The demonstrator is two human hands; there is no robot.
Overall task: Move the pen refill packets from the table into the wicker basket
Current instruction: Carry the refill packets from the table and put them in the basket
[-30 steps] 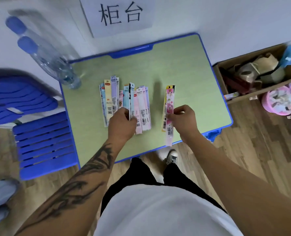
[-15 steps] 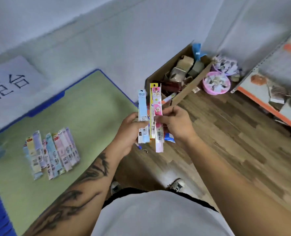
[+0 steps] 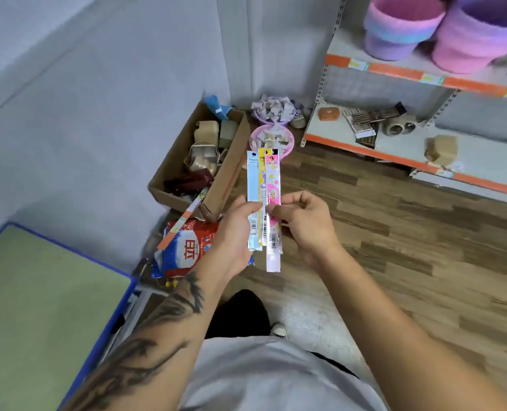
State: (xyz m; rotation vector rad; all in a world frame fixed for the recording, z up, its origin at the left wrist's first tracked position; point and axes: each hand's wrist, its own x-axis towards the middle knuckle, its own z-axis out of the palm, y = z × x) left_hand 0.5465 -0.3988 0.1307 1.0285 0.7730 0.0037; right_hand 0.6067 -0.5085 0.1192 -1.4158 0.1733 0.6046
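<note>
Here, both hands hold a small bunch of pen refill packets [image 3: 264, 203] upright in front of the body, above a wooden floor. The left hand [image 3: 236, 232] grips the lower part of the bunch from its left side, thumb laid across the front. The right hand [image 3: 304, 225] pinches the pink packet on the right edge between thumb and curled fingers. Three packets can be counted: one pale blue, one yellow, one pink, overlapping like a narrow fan; whether more hide behind them cannot be told.

No wicker basket is clearly in view. Beyond the hands, on a shelf up and to the right, sit two soft pink and purple baskets [image 3: 442, 28], which look knitted and not woven. Just beyond the left hand lies one open cardboard box [image 3: 225, 179] of odds and ends, and a red and white bag [image 3: 184, 250] rests under that hand. The table corner [image 3: 50, 292] lies well to the left and lower down.

To carry well, judging from this, the packets should be squared into one stack and held firmly at the middle, so none slips out on the way to the basket.
</note>
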